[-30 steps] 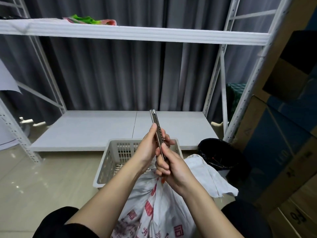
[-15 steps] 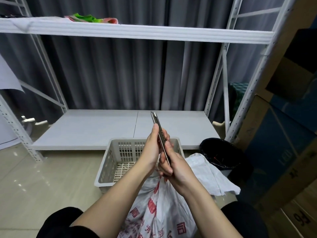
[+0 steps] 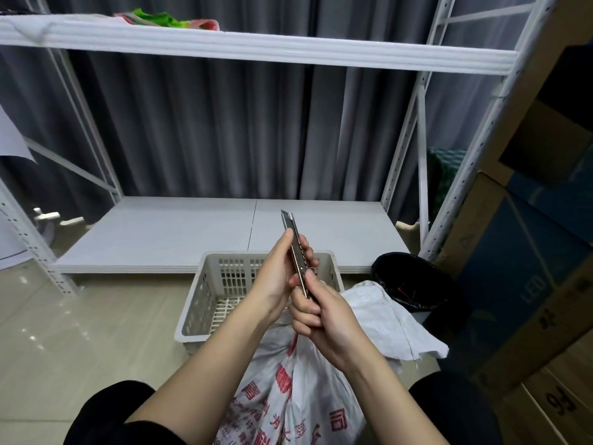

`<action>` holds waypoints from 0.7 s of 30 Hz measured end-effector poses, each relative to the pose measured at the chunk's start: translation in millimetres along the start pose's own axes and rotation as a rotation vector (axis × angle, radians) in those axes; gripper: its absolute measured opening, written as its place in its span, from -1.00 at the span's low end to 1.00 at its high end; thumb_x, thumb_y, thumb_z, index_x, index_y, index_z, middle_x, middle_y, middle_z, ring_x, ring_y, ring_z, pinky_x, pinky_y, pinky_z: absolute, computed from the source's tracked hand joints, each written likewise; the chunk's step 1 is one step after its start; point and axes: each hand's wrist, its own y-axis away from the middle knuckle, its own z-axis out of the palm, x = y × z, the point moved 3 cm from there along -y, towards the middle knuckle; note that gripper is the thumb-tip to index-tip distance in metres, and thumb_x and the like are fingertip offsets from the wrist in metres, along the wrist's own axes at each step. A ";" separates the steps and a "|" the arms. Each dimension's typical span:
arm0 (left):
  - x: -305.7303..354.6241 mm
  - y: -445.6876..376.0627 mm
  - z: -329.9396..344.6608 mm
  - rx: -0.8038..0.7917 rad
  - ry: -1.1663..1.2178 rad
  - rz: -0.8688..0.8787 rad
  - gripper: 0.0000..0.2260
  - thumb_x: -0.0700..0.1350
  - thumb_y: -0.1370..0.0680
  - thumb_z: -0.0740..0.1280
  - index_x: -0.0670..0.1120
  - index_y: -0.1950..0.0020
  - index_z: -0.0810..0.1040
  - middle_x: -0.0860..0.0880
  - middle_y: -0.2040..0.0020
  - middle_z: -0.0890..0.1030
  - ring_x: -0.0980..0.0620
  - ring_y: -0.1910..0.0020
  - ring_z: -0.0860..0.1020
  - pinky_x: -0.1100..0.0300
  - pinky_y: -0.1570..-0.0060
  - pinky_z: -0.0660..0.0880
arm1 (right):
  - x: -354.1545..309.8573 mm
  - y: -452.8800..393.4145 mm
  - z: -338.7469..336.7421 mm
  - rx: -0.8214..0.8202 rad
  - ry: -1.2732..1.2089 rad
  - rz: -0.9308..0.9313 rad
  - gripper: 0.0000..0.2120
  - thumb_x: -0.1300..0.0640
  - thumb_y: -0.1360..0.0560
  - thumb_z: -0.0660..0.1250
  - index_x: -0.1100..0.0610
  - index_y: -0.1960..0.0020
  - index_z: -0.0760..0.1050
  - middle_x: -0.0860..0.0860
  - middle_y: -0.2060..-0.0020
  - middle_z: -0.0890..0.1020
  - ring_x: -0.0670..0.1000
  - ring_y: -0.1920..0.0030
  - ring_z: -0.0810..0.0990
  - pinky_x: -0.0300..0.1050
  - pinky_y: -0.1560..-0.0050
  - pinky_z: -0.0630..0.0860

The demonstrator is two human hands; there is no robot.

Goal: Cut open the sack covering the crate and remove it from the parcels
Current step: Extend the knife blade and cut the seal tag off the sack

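Near, low centre: white sack with red print, uncut; above it, right hand clenched round utility knife handle, left hand gripping its body, short blade tip exposed; tool-readying step, seemingly; next, edge down to sack; beyond, crate; far, shelf.

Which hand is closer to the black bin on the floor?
The right hand. It grips the lower end of the utility knife, on the side of the black bin. The left hand holds the knife higher up, on the side away from the bin.
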 end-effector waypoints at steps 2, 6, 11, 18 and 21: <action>1.1 -0.3 -0.6 -0.002 -0.097 0.024 -0.67 0.08 -0.64 0.05 -0.06 0.20 0.41 0.02 0.38 0.46 0.10 0.38 0.55 0.28 0.50 0.23 | 2.8 -1.8 -0.8 0.056 0.017 -0.029 -0.69 0.03 -0.62 0.05 0.19 0.16 0.39 -0.09 0.60 0.18 -0.18 0.65 0.13 -0.32 0.63 0.22; 2.5 3.0 1.1 -0.026 -0.204 0.080 -0.67 0.11 -0.64 0.06 -0.04 0.21 0.40 0.04 0.39 0.47 0.05 0.35 0.54 0.16 0.40 0.20 | 2.6 -3.3 2.7 0.110 0.015 -0.013 -0.64 -0.09 -0.55 0.12 0.13 0.28 0.39 -0.08 0.63 0.16 -0.17 0.68 0.11 -0.31 0.64 0.22; 3.8 7.5 -0.7 -0.077 -0.205 0.090 -0.69 0.08 -0.63 0.08 -0.07 0.19 0.39 -0.01 0.37 0.50 -0.04 0.27 0.51 0.18 0.27 0.42 | 1.6 -1.5 1.9 0.216 0.108 0.011 -0.57 -0.17 -0.56 0.13 0.01 0.38 0.45 -0.01 0.51 0.15 -0.15 0.67 0.10 -0.29 0.61 0.23; 11.7 6.3 4.6 -0.047 -0.056 0.050 -0.65 0.11 -0.64 0.05 -0.07 0.15 0.46 -0.02 0.31 0.47 0.08 0.34 0.48 0.29 0.29 0.49 | 3.3 1.1 2.8 0.151 0.125 -0.054 -0.61 -0.19 -0.46 0.18 0.12 0.31 0.41 -0.04 0.60 0.28 -0.10 0.60 0.25 -0.24 0.44 0.39; 8.5 6.0 3.3 -0.041 -0.005 0.037 -0.65 0.12 -0.63 0.08 -0.08 0.18 0.44 -0.03 0.29 0.46 0.08 0.35 0.48 0.26 0.20 0.50 | -0.4 2.2 7.2 0.092 0.052 -0.087 -0.68 -0.01 -0.58 0.12 0.20 0.09 0.49 -0.01 0.52 0.40 -0.11 0.57 0.35 -0.25 0.47 0.44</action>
